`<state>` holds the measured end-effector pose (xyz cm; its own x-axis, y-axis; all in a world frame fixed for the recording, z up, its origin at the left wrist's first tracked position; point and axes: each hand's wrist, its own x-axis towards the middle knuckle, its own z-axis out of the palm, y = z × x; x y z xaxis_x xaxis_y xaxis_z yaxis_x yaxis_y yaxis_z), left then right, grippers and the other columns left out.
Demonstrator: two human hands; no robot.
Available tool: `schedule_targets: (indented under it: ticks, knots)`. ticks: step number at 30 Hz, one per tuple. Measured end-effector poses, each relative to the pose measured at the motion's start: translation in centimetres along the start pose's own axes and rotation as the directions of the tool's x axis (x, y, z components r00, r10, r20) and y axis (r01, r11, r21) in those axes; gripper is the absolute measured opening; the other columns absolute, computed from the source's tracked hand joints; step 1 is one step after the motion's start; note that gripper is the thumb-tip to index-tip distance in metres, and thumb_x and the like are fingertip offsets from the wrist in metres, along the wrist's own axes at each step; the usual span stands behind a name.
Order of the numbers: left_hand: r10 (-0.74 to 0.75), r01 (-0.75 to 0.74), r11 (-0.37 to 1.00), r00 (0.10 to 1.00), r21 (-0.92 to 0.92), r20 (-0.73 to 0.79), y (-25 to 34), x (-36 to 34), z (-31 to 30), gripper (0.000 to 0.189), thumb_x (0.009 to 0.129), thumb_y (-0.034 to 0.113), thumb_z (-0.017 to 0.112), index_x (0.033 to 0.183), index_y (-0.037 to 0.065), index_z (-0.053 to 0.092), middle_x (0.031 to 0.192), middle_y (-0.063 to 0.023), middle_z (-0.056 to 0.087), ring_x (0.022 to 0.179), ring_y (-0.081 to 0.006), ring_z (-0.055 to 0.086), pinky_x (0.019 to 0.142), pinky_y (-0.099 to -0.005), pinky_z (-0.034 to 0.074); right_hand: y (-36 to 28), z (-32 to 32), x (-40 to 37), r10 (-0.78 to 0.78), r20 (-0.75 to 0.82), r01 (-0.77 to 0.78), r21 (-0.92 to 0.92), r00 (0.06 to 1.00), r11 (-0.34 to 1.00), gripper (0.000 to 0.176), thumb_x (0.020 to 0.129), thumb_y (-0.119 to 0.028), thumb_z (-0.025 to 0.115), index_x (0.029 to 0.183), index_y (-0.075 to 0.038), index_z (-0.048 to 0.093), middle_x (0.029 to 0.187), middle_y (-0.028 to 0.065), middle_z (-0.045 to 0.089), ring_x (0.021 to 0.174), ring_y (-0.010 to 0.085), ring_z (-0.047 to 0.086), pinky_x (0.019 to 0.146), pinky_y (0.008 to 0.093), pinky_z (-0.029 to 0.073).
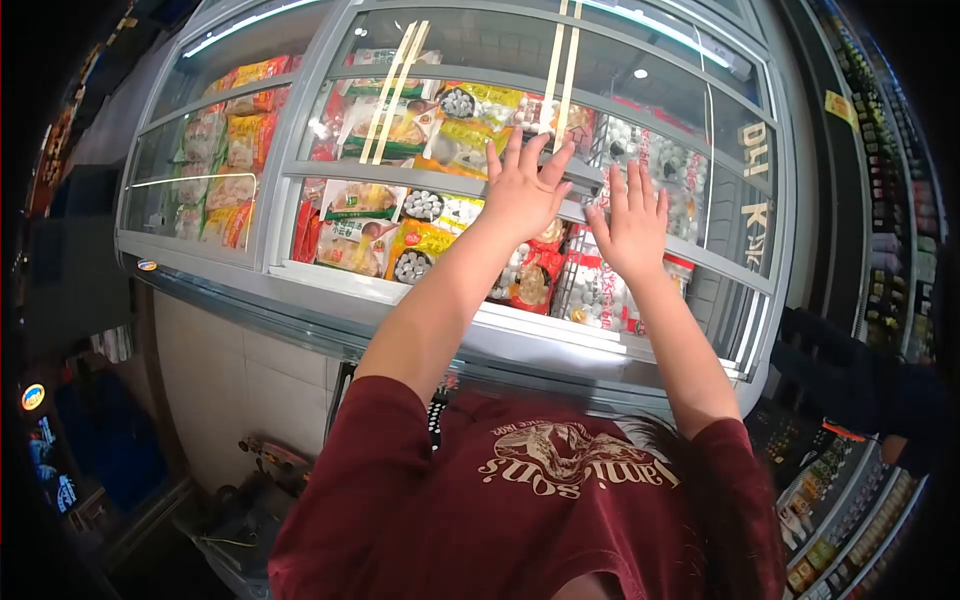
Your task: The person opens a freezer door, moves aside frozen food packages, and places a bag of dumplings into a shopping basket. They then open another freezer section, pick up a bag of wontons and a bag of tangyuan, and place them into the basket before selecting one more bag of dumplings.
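Note:
My left hand (527, 195) lies with fingers spread over the grey frame bar of a sliding glass door (490, 45) on a display freezer. Beside it, my right hand (632, 222) is stretched out flat at the same door, by the bar's right part. Neither hand holds anything; whether the palms press on the glass or the bar cannot be seen. Below the bar, bags of frozen food show: a green-and-white bag (360, 225), a yellow bag (420, 245) printed with round white balls, and a red bag (535, 275) partly behind my left forearm.
A second glass section (215, 150) at the left holds orange and green packs. The freezer's front ledge (330, 285) runs below my forearms. Stocked shelves (890, 200) stand at the right, with a dark-sleeved person (850, 375) near them. A dark bin-like object (235, 525) sits at lower left.

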<state>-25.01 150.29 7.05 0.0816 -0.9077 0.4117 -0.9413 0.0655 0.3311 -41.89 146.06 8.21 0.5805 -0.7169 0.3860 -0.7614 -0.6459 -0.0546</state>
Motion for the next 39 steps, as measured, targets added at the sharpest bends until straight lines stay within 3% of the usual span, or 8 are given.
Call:
schedule_targets:
  ticks: [18,23,26,27,29,33,35,39]
  knots:
    - [-0.019,0.023,0.998,0.998,0.063,-0.065,-4.0,13.4,5.5,0.046,0.082,0.041,0.045,0.125,0.028,0.034,0.128,-0.0104,0.034,0.123,-0.038,0.021,0.097,-0.0599,0.01,6.4,4.2,11.6,-0.105,-0.035,0.098,-0.165,0.994,0.981,0.074,0.071,-0.059,0.05,0.125,-0.009,0.038,0.127,0.0197,0.036,0.119,0.0334,0.033,0.092,0.0551,0.025]
    - [-0.028,0.056,0.977,0.99,0.204,-0.135,-3.7,15.3,6.1,0.06,0.078,0.037,0.048,0.132,0.021,0.027,0.126,-0.0117,0.037,0.116,-0.0375,0.034,0.094,-0.0556,0.024,8.0,5.8,13.6,-0.123,-0.055,0.112,-0.169,0.991,0.979,0.074,0.072,-0.06,0.048,0.126,-0.01,0.036,0.129,0.0195,0.034,0.121,0.0333,0.03,0.093,0.0558,0.024]
    - [-0.214,0.229,0.958,0.971,0.173,-0.104,-2.1,14.1,6.6,0.053,0.085,0.035,0.038,0.131,0.011,0.027,0.132,-0.014,0.032,0.124,-0.034,0.023,0.098,-0.0549,0.015,8.5,6.0,14.2,-0.121,-0.045,0.11,-0.198,0.992,0.974,0.076,0.072,-0.063,0.045,0.126,-0.012,0.036,0.13,0.0185,0.033,0.122,0.0318,0.029,0.094,0.055,0.023]
    - [-0.21,0.221,0.973,0.968,0.068,-0.136,-0.5,11.7,4.1,0.07,0.073,0.023,0.054,0.133,0.008,0.02,0.128,-0.0215,0.035,0.121,-0.038,0.028,0.096,-0.0536,0.021,8.5,6.1,14.4,-0.116,-0.054,0.104,-0.193,0.992,0.976,0.076,0.072,-0.064,0.045,0.126,-0.012,0.036,0.13,0.0181,0.033,0.123,0.0313,0.029,0.094,0.0547,0.023]
    - [-0.148,0.128,0.985,0.969,-0.114,-0.196,0.1,5.0,2.6,0.055,0.08,0.034,0.052,0.129,0.023,0.031,0.129,-0.0135,0.031,0.122,-0.0394,0.021,0.096,-0.0596,0.012,8.3,6.0,14.3,-0.096,-0.042,0.086,-0.191,0.995,0.978,0.076,0.071,-0.065,0.044,0.127,-0.013,0.036,0.131,0.0166,0.033,0.124,0.0296,0.028,0.096,0.0534,0.021]
    - [-0.294,0.312,0.948,0.931,0.054,-0.218,2.6,-13.9,-8.7,0.053,0.071,0.017,0.06,0.118,0.004,0.041,0.129,-0.0203,0.027,0.119,-0.0407,0.021,0.098,-0.0484,0.016,8.5,6.5,14.9,-0.081,0.006,0.08,-0.222,0.997,0.972,0.077,0.072,-0.068,0.037,0.128,-0.014,0.035,0.133,0.0145,0.03,0.125,0.0285,0.025,0.097,0.052,0.02]
    - [-0.59,0.658,0.719,0.748,0.225,-0.304,4.9,-23.5,-13.1,0.045,0.071,0.008,0.057,0.114,0.003,0.044,0.127,-0.0196,0.032,0.118,-0.0389,0.026,0.099,-0.0462,0.018,8.7,6.7,15.4,-0.073,0.045,0.082,-0.236,0.996,0.968,0.077,0.073,-0.069,0.035,0.128,-0.015,0.034,0.134,0.0138,0.029,0.126,0.0282,0.024,0.098,0.0519,0.019]
    - [-0.818,0.893,0.402,0.449,0.2,-0.36,9.3,-39.6,-16.6,0.024,0.072,0.003,0.051,0.096,0.002,0.053,0.108,-0.0146,0.051,0.107,-0.0338,0.041,0.093,-0.0407,0.029,9.9,7.8,16.4,-0.061,0.105,0.087,-0.259,0.993,0.962,0.079,0.073,-0.069,0.034,0.13,-0.015,0.031,0.135,0.0136,0.027,0.126,0.0283,0.022,0.099,0.051,0.018]
